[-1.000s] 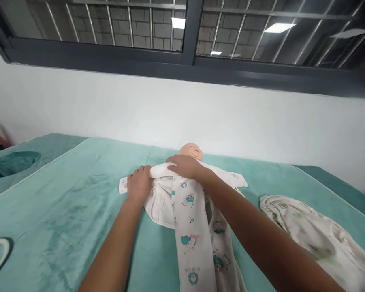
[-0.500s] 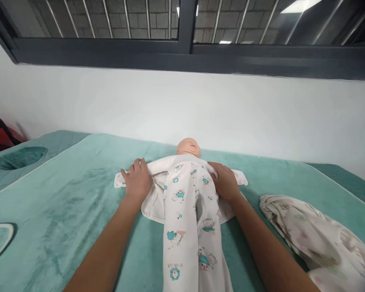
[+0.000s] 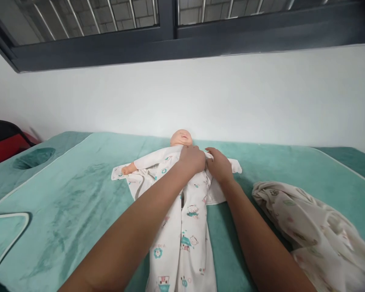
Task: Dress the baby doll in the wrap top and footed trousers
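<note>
A baby doll (image 3: 181, 137) lies on its back on a teal towel (image 3: 79, 190), head toward the wall. A white printed baby garment (image 3: 182, 227) is draped over its body, legs trailing toward me. My left hand (image 3: 192, 159) and my right hand (image 3: 218, 164) meet at the doll's chest, fingers curled and pinching the cloth there. The doll's bare arm (image 3: 129, 168) sticks out to the left on the open white wrap.
A second crumpled printed cloth (image 3: 310, 231) lies on the towel at the right. A white wall (image 3: 200, 97) and dark window frame stand behind. A red and black object (image 3: 3, 142) sits at the far left, beside a dark hollow in the bedding (image 3: 33, 157).
My left hand left the doll's left sleeve and crossed to the chest beside my right hand, uncovering the doll's bare arm. The right hand shifted slightly inward. The view tilted down.
</note>
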{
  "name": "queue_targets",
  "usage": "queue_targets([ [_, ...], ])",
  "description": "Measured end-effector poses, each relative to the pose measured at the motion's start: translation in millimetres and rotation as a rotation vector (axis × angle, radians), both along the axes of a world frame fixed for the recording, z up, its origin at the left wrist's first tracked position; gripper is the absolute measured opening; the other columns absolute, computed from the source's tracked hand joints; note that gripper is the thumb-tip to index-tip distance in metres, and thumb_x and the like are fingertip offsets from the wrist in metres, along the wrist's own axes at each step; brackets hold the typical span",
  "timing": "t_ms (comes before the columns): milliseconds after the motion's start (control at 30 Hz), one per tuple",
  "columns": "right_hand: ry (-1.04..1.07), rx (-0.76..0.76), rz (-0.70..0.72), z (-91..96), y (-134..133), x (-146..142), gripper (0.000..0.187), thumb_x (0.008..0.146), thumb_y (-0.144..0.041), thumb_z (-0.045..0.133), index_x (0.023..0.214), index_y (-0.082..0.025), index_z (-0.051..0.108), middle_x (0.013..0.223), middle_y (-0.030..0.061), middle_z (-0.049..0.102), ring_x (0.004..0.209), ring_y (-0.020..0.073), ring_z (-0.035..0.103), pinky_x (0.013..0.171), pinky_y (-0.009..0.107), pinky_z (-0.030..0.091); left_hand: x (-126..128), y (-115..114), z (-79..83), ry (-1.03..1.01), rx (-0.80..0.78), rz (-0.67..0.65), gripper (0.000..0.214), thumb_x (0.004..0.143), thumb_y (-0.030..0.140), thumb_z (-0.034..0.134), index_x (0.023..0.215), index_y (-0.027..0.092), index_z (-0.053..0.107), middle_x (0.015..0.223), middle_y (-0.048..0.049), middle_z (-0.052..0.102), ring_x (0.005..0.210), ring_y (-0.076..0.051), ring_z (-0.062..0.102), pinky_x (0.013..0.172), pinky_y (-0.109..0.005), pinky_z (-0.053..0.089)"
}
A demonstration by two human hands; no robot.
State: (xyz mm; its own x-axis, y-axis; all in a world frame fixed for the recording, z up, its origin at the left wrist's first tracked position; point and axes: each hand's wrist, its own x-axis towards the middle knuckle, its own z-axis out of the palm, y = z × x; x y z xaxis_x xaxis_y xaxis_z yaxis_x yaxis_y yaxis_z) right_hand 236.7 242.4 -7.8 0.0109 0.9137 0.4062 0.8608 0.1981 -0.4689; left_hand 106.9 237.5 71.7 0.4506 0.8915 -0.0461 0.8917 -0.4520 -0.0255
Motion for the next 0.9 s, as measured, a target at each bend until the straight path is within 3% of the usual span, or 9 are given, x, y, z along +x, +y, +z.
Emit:
queue_targets([
  [167,-0.06,-0.132,-0.036,6.4,-3,5,0.032,0.093,-0.034,0.04,0.116,-0.025,0.06,0.115,0.0054,0.067,0.102,0.0247,0.06,0.081,0.033,0.041,22,23,-6.6,0.133,-0.141,0.029,0.02,0.074,0.024,0.065,0.093,0.02,0.072,0.096,-0.0111,0.072,0.097,-0.027,0.064,0.091,-0.04,0.042],
  [367,-0.032,-0.142,-0.04,11.4,-3,7,0.029,0.092,-0.027,0.039,0.11,-0.028,0.062,0.111,0.0023,0.067,0.1,0.0225,0.06,0.075,0.03,0.039,32,26,-9.0,0.197,-0.132,0.067,0.029,0.08,0.022,0.058,0.107,0.017,0.068,0.109,-0.015,0.07,0.104,-0.03,0.062,0.09,-0.043,0.042],
  [667,0.121,-0.157,-0.092,14.2,0,13,0.031,0.083,-0.023,0.042,0.104,-0.028,0.064,0.096,0.0015,0.069,0.086,0.0202,0.059,0.068,0.028,0.036,-3,22,17.8,0.211,-0.113,0.098,0.032,0.073,0.02,0.064,0.105,0.017,0.067,0.11,-0.0159,0.068,0.097,-0.028,0.064,0.082,-0.038,0.047],
  [900,0.271,-0.172,-0.118,7.5,7,25,0.031,0.077,-0.021,0.045,0.099,-0.027,0.066,0.091,0.0026,0.069,0.083,0.0203,0.059,0.069,0.028,0.039,-46,19,40.6,0.172,-0.042,0.171,0.035,0.075,0.015,0.059,0.11,0.015,0.063,0.11,-0.0168,0.066,0.096,-0.031,0.064,0.076,-0.037,0.049],
])
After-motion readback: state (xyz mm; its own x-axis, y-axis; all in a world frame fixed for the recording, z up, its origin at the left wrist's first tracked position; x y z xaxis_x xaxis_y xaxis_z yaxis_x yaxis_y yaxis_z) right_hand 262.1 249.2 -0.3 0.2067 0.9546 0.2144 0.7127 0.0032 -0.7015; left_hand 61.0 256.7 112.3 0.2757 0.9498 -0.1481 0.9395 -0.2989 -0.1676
